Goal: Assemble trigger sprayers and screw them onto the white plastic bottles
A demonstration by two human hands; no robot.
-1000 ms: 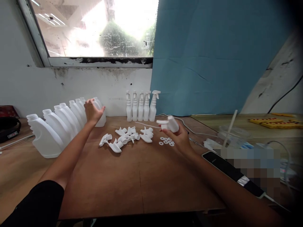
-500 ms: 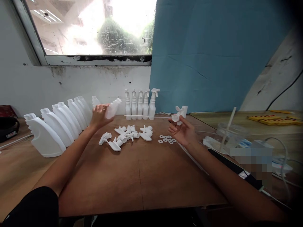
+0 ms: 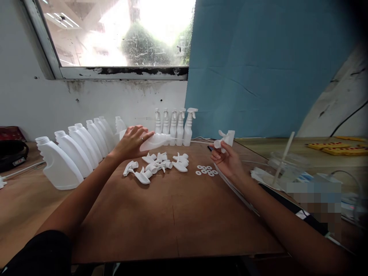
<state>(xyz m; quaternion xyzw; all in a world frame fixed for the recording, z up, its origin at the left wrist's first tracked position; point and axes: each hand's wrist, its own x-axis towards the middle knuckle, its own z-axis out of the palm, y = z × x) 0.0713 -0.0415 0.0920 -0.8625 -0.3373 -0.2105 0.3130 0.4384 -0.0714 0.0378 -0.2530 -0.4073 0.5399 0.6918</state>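
Tipped nearly on its side in the air, a white plastic bottle (image 3: 155, 142) points its neck to the right, with my left hand (image 3: 132, 142) wrapped round its body. My right hand (image 3: 228, 161) pinches a white trigger sprayer head (image 3: 228, 138), its collar facing left toward the bottle. A thin white dip tube (image 3: 198, 142) stretches left from the sprayer toward the bottle's neck; whether its tip is inside the neck I cannot make out. Below, on the brown table, lie a loose pile of sprayer heads (image 3: 155, 165) and several white ring washers (image 3: 205, 170).
Open white bottles (image 3: 61, 165) stand in a row at the left. Against the back wall, several bottles with sprayers fitted (image 3: 188, 128) stand upright. A black phone-like slab (image 3: 283, 197), cables and a clear container (image 3: 290, 163) occupy the right side. The table's front edge (image 3: 172, 260) runs below.
My left hand has tilted the bottle from slanting upward to almost level and moved it right, toward the tube. My right hand still holds the sprayer head, slightly turned. The view has shifted a little.
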